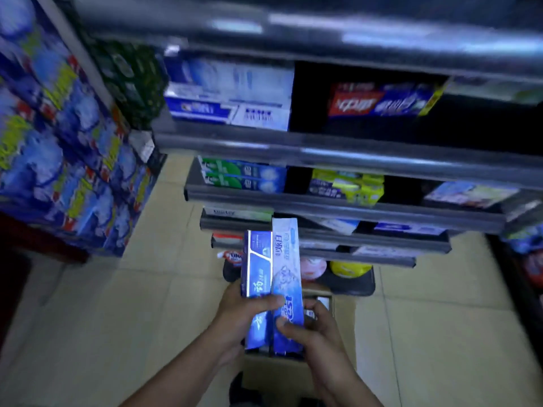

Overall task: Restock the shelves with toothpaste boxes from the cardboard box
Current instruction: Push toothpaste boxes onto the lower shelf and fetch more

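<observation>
left toothpaste box (256, 265) and right toothpaste box (286, 259) stood touching, side by side, above the cardboard box (273, 377) on the floor (117, 318). left hand (241, 314) held one, right hand (318, 327) the other. shelves (323, 160) behind; stacked packs (58, 142) far left.

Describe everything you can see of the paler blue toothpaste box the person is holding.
The paler toothpaste box is a long, slim carton, seemingly cardboard, white at its far end fading to icy blue nearer, with printed lettering. It points away from the person toward the shelves, flush beside a darker blue box. The right hand pinches its near end, thumb on top.
</observation>
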The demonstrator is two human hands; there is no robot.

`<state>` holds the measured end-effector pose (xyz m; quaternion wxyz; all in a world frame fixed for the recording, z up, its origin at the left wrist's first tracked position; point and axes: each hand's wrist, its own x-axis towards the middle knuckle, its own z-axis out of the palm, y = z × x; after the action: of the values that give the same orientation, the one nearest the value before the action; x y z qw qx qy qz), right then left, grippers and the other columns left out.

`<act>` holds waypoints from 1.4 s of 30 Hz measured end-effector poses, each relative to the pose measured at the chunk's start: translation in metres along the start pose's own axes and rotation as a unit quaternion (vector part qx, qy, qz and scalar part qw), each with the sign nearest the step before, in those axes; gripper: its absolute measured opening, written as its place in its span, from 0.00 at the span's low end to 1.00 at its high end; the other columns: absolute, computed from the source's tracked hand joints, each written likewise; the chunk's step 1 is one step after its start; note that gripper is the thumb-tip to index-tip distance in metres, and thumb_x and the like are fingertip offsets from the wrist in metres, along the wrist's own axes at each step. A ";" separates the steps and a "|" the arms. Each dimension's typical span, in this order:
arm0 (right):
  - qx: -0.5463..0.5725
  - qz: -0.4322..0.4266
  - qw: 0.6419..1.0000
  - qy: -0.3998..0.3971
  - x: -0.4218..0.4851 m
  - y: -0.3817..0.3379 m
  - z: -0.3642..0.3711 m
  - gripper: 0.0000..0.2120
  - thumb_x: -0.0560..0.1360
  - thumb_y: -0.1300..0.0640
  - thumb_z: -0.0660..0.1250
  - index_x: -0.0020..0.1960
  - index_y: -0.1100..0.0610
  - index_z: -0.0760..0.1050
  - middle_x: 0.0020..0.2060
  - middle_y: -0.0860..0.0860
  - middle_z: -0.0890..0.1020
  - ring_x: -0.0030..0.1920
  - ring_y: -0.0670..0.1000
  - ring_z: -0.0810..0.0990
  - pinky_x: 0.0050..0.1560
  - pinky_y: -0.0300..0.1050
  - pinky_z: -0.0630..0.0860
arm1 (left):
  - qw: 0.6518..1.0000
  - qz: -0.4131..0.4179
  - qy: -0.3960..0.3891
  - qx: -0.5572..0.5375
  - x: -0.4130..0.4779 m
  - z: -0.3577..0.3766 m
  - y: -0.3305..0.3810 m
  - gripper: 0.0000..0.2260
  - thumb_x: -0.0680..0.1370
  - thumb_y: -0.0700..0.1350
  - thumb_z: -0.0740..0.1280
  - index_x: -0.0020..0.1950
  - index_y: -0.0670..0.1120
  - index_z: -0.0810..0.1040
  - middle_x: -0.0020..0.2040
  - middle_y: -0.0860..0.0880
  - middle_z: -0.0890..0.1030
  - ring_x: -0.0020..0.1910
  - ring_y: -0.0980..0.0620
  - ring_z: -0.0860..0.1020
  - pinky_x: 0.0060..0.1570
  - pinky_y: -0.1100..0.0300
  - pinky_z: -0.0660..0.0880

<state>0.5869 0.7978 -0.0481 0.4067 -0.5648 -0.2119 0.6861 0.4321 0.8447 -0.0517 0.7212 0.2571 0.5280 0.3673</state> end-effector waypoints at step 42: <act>0.145 -0.448 0.882 0.027 -0.074 -0.328 -0.066 0.23 0.73 0.56 0.72 0.65 0.61 0.72 0.53 0.62 0.80 0.47 0.56 0.83 0.50 0.57 0.84 | 0.943 0.322 -0.069 -0.041 -0.078 0.125 0.234 0.19 0.70 0.43 0.76 0.61 0.44 0.84 0.48 0.45 0.84 0.30 0.46 0.78 0.32 0.55 0.79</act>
<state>0.7563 0.9174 0.2248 0.7539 -0.3621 -0.3294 0.4381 0.4768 0.9247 0.2094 0.6095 0.4083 0.3503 0.5823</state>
